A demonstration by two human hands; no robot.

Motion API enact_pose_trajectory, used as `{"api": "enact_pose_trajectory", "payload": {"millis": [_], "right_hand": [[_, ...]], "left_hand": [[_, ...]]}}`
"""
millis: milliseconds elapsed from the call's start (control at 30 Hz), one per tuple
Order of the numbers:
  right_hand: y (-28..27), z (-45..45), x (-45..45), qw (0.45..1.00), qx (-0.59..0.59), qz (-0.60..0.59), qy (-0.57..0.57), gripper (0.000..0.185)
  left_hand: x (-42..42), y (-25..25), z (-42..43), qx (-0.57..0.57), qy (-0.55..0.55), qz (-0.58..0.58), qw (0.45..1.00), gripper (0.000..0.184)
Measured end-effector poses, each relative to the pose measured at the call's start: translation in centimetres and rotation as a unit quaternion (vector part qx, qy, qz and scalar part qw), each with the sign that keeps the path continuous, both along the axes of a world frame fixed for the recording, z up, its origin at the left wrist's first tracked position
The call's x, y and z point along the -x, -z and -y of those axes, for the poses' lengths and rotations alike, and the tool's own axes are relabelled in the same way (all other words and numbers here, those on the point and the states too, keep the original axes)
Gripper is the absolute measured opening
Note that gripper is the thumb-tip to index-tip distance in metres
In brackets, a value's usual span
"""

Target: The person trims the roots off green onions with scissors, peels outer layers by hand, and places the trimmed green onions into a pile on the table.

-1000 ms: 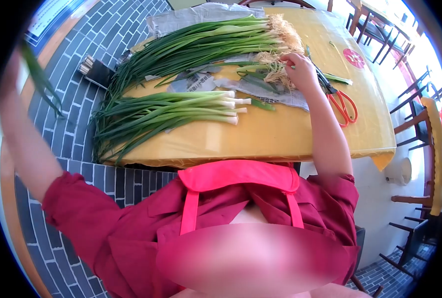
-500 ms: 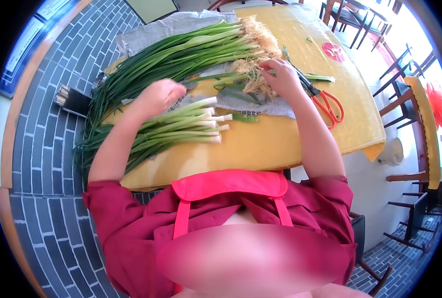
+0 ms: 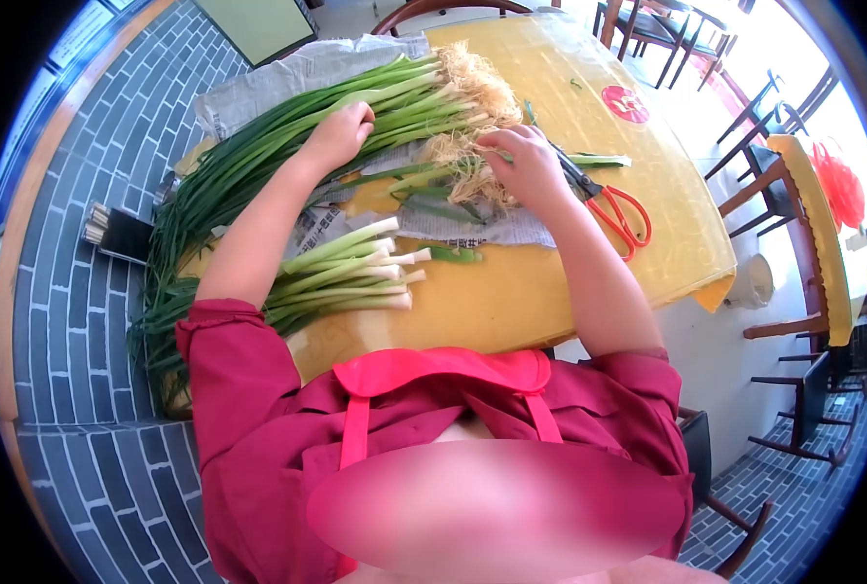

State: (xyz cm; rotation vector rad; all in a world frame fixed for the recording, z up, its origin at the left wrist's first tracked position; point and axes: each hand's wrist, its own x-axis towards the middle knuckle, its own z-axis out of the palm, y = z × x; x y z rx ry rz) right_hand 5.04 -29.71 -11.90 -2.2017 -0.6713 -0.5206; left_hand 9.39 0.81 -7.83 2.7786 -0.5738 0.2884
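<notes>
My left hand (image 3: 341,134) is on the stalks of the large pile of green onions (image 3: 355,102), its fingers curled; what they grip, if anything, is hidden. Beside the loose roots (image 3: 464,165), at the right end of a smaller heap, my right hand (image 3: 526,164) has its fingers pinched together; anything between them is too small to name. White-ended onions without roots (image 3: 355,277) lie nearer to me, below my left forearm. The red-handled scissors (image 3: 623,219) lie just right of my right hand.
Newspaper (image 3: 307,73) lies under the pile on the yellow tablecloth (image 3: 511,302). A dark holder of sticks (image 3: 122,234) stands at the left. Chairs (image 3: 764,185) and a white bin (image 3: 753,282) are on the right.
My left hand has come from the far left, empty of the green leaves seen earlier, and moved up onto the large pile. My right hand stays by the roots as the view shifts.
</notes>
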Motion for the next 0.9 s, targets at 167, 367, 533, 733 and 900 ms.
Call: {"api": "enact_pose_trajectory", "payload": {"millis": [167,367,533,733,900], "right_hand": [[-0.4,-0.5,0.4,0.998,-0.014,0.063,0.003,0.021],[-2.8,-1.1,1.9,0.985,-0.048,0.166,0.002,0.032],[-4.7,-2.9,2.0,0.986,-0.006,0.165,0.014,0.043],[-4.1,-5.4,-1.5,0.987,0.086,0.129,-0.044,0.029],[-3.7,-4.9,-2.6,0.994,0.088,0.042,-0.05,0.026]], "left_hand": [[3.2,-4.4,1.0,0.054,0.009,-0.025,0.998,0.022],[8.0,-10.3,2.7,0.051,-0.002,0.003,0.999,0.025],[10.0,-12.1,1.7,0.033,0.035,0.023,0.999,0.024],[11.8,-12.5,1.4,0.018,0.061,0.034,0.997,0.02],[12.3,-12.0,0.3,0.014,0.067,0.012,0.998,0.019]]}}
